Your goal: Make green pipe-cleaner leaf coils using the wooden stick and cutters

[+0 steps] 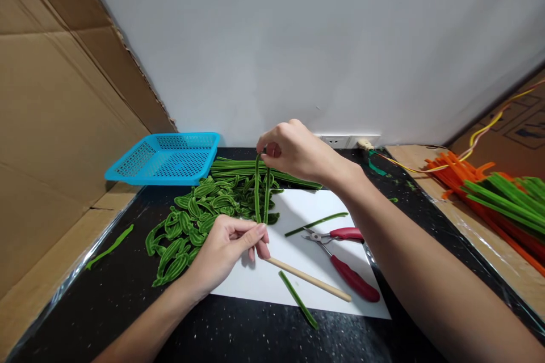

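My left hand pinches the lower ends of a green pipe cleaner bent into a tall narrow loop. At the top of that loop, the fingertips of my right hand are closed on the bend. Below my left fingers a wooden stick lies slanting across a white sheet of paper. To its right rest red-handled cutting pliers with the jaws apart. One short green pipe cleaner piece lies by the pliers' jaws, another at the paper's front edge.
Many bent green leaf shapes are heaped left of the paper. Behind them lie straight green stems and a blue basket. Orange pipe cleaners and lighter green ones sit on cardboard at right. A wall socket is behind.
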Demonstrator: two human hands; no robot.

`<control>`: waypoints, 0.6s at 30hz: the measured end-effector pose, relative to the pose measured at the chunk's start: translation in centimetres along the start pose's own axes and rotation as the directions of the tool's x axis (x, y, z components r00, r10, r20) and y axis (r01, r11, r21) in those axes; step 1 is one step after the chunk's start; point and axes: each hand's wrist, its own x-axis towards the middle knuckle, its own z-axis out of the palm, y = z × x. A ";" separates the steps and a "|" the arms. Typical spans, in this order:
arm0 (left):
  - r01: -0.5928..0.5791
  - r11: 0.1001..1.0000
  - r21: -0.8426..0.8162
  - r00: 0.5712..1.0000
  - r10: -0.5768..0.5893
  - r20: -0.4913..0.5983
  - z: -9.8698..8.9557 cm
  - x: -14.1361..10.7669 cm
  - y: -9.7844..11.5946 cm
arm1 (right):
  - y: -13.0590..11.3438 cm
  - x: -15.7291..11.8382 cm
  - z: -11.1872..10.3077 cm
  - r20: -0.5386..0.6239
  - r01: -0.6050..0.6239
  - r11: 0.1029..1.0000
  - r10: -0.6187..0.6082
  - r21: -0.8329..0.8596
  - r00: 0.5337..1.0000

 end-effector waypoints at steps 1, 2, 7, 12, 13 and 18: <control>-0.005 1.000 0.006 1.000 0.005 0.016 0.0 -0.2 0.1 | 0.3 0.0 0.0 -0.007 -0.003 1.000 0.003 0.001 1.000; -0.007 1.000 -0.007 1.000 0.007 0.030 0.1 -0.3 0.1 | 0.6 0.0 0.0 -0.014 -0.005 1.000 0.005 0.000 1.000; -0.011 0.967 -0.255 1.000 0.017 0.020 0.5 -1.1 0.5 | 2.4 -0.1 -0.2 -0.036 -0.025 0.999 0.026 0.025 0.999; -0.074 0.962 -0.261 0.996 0.057 -0.070 0.7 -1.1 0.3 | 3.3 -0.2 0.3 -0.005 -0.057 0.996 0.058 0.069 0.998; -0.083 0.970 -0.228 0.995 0.068 -0.075 0.7 -1.1 0.2 | 3.4 -0.2 0.5 0.012 -0.058 0.996 0.057 0.067 0.998; -0.112 0.986 -0.126 0.991 0.102 -0.083 0.8 -1.2 -0.2 | 3.6 0.0 1.1 0.055 -0.043 0.997 0.039 0.062 0.998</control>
